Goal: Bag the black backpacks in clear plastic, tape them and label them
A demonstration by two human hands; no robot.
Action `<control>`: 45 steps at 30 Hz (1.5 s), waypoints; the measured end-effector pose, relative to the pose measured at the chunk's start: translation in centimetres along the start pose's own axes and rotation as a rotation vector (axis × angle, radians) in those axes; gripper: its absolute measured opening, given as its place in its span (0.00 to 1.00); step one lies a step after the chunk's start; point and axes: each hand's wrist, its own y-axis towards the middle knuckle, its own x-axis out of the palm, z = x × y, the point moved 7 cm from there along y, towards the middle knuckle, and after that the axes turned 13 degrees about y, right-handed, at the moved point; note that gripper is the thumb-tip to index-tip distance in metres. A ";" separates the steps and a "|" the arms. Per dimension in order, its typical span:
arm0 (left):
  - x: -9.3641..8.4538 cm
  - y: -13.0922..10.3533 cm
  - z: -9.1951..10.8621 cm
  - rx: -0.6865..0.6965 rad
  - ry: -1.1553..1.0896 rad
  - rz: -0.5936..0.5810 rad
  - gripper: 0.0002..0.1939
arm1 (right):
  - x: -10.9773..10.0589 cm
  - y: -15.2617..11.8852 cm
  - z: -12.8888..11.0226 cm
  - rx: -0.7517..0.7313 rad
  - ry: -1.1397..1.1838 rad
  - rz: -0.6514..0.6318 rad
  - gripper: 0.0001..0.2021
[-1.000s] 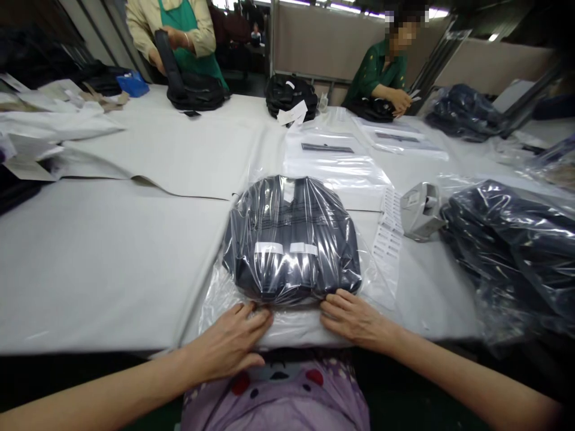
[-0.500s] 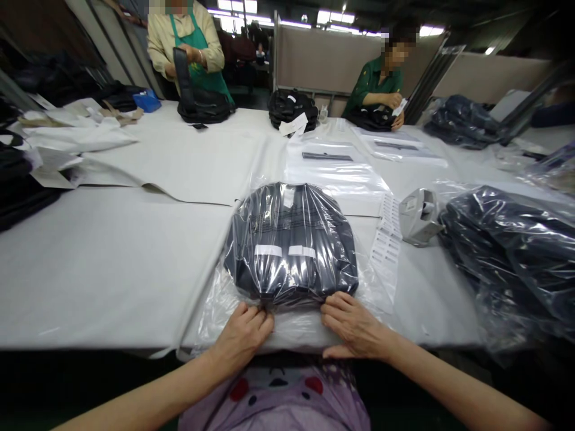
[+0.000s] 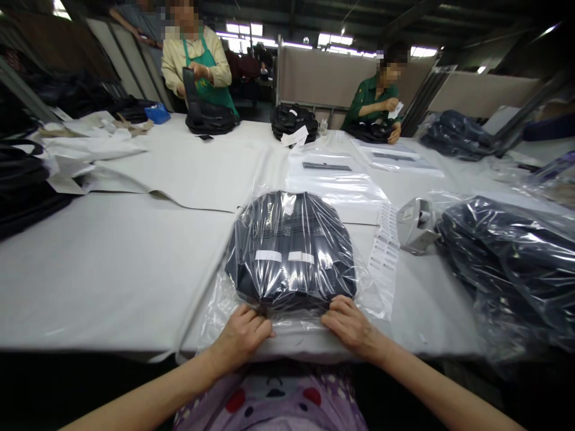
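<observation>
In front of me a black bag [image 3: 294,230] lies on the table inside a clear plastic bag [image 3: 215,317]. Two white strips show through the film across its middle. My left hand [image 3: 245,332] is closed on the plastic at the near left edge of the black bag. On the near right edge, my right hand [image 3: 348,323] has its fingers curled onto the plastic as well. Both hands rest close to the table's front edge, knuckles up. The fingertips are partly hidden under the hands.
To the right are a sheet of labels [image 3: 384,260], a grey tape dispenser [image 3: 415,224] and a pile of plastic-wrapped bags [image 3: 512,251]. Flat clear plastic bags [image 3: 332,185] lie beyond. Black bags [image 3: 27,185] sit at left. Two co-workers handle bags across the table [image 3: 112,269].
My right thumb, stretched out before, is now tucked in, and the right hand has closed more on the plastic. The left hand stays nearly in place. The view has tilted up slightly.
</observation>
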 end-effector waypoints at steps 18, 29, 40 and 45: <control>1.5 -2.2 0.9 -0.107 -0.075 -0.213 0.12 | -0.5 -0.1 0.0 -0.021 0.016 0.001 0.09; 1.0 -1.9 -1.1 -0.096 -0.034 0.055 0.12 | -1.1 0.2 0.3 -0.004 0.093 0.158 0.10; -2.8 -2.4 -1.3 0.032 0.107 0.251 0.09 | -1.3 -0.1 0.0 0.012 0.156 0.090 0.09; -3.2 -0.5 -2.1 0.141 0.086 0.148 0.05 | -1.6 -0.3 0.1 -0.007 0.125 0.155 0.08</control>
